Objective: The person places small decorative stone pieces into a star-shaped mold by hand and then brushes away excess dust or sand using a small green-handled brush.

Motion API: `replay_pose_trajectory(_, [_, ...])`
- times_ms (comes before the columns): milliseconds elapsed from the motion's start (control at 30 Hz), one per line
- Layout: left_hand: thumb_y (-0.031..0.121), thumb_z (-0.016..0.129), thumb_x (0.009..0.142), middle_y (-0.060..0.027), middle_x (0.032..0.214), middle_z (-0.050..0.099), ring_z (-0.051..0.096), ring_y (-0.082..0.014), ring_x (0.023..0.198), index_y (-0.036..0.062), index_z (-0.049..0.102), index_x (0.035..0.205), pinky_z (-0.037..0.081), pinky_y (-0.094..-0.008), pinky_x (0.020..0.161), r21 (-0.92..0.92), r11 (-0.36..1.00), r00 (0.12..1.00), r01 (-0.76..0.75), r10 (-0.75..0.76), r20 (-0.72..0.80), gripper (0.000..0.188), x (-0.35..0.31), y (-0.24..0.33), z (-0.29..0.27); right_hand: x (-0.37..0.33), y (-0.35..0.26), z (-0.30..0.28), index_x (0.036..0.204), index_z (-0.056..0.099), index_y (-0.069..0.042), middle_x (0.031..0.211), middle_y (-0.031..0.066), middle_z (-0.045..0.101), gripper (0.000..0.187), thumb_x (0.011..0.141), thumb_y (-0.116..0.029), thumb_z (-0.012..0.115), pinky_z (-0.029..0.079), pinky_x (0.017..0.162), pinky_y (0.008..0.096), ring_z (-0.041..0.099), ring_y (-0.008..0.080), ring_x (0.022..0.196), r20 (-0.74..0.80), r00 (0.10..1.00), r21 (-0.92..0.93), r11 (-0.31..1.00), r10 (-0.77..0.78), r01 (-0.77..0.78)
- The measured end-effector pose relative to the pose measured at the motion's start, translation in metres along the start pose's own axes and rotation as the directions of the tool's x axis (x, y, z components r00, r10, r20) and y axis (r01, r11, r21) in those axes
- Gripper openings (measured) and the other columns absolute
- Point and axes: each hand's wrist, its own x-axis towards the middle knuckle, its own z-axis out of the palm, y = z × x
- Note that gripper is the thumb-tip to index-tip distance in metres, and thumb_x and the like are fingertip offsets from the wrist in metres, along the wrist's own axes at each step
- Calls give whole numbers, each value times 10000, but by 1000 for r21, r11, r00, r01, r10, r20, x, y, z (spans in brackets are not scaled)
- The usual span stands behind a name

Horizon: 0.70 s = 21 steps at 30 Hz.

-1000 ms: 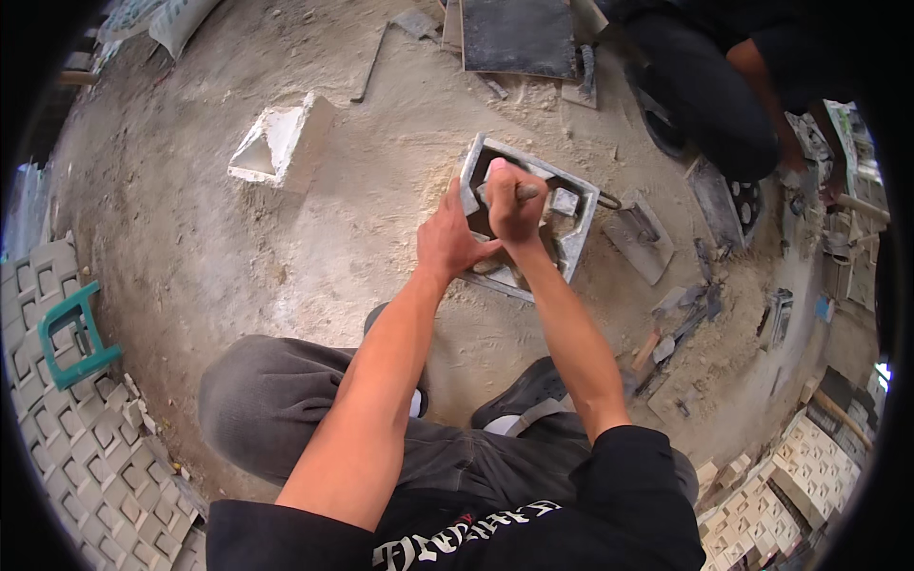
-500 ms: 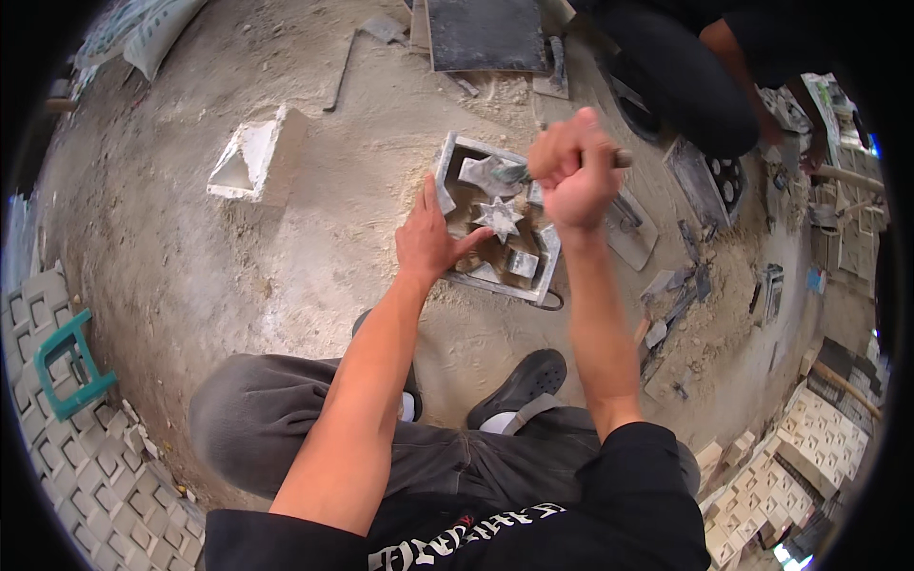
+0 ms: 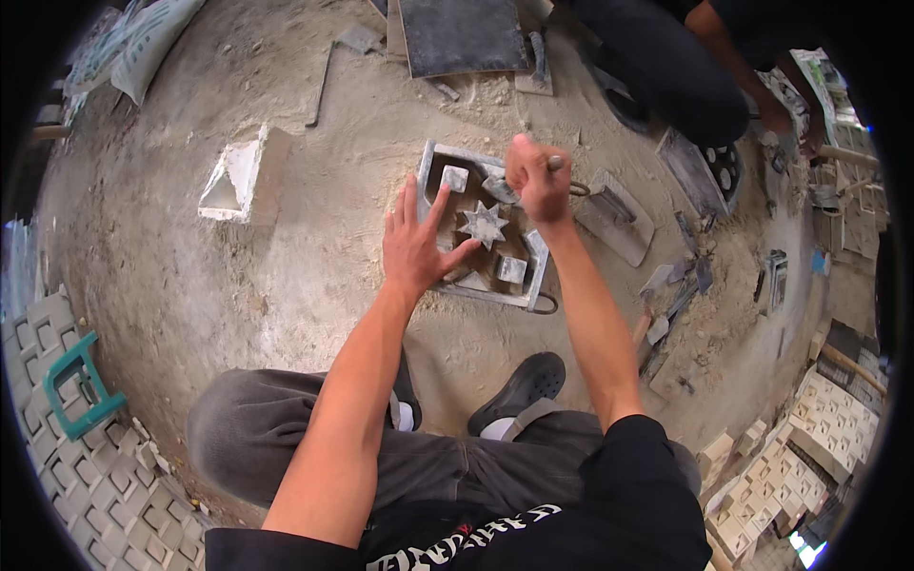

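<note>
Since the previous frame: right fist shifted in from beyond the mould's right side to its upper right corner; left index finger now extended inward; left hand (image 3: 414,249) at the mould's left side, open and spread, back upward, fingers pointing away from the person, forearm rising from lower left; index tip by the upper-left block (image 3: 455,179), contact cannot be told; thumb beside the star-shaped block (image 3: 484,225); mould (image 3: 495,299) on the ground beyond the feet, roughly square, no clear long axis, turned slightly clockwise; small tool (image 3: 500,189) over its upper right part, blade pointing left and slightly down, long axis slanting up-right to the handle end; right hand (image 3: 540,183) closed around that handle, forearm rising from lower right.
</note>
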Motion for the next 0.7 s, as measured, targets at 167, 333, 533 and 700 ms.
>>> replay_pose_trajectory(167, [651, 692, 697, -255, 1494, 280, 360, -416, 1329, 252, 358, 1465, 385, -481, 996, -8, 1000, 1000, -3, 3, -5, 927, 2, 2, -2, -1, -21, 2, 544, 302, -64, 492, -8, 327, 477, 995, -156, 424, 208, 410, 269, 275, 76, 430, 50, 995, -29, 996, -82, 84])
replay_pose_trajectory(333, [644, 699, 693, -261, 1482, 294, 363, -415, 1328, 247, 364, 1462, 385, -474, 1002, -16, 1000, 1000, 0, 0, 3, 928, 1, 0, -2, 9, 0, 0, 536, 313, -69, 475, -8, 323, 485, 999, -168, 415, 209, 397, 269, 275, 78, 413, 71, 997, -58, 998, 30, -26])
replay_pose_trajectory(533, [621, 717, 696, -282, 1478, 286, 366, -433, 1328, 218, 383, 1452, 396, -458, 1027, 1, 1000, 1000, -4, 4, 22, 919, 6, 8, -8, 7, -3, 8, 510, 361, -60, 465, -26, 356, 503, 973, -192, 507, 226, 416, 274, 298, 60, 432, 47, 995, 12, 996, -84, 83])
replay_pose_trajectory(700, [620, 719, 695, -276, 1482, 282, 366, -429, 1330, 230, 383, 1452, 395, -448, 1031, -10, 1000, 1000, 11, -11, 10, 916, 3, 1, -9, 10, -5, 22, 507, 370, -60, 470, -32, 374, 498, 967, -189, 513, 232, 417, 278, 304, 50, 434, -24, 1000, -74, 997, 0, -1])
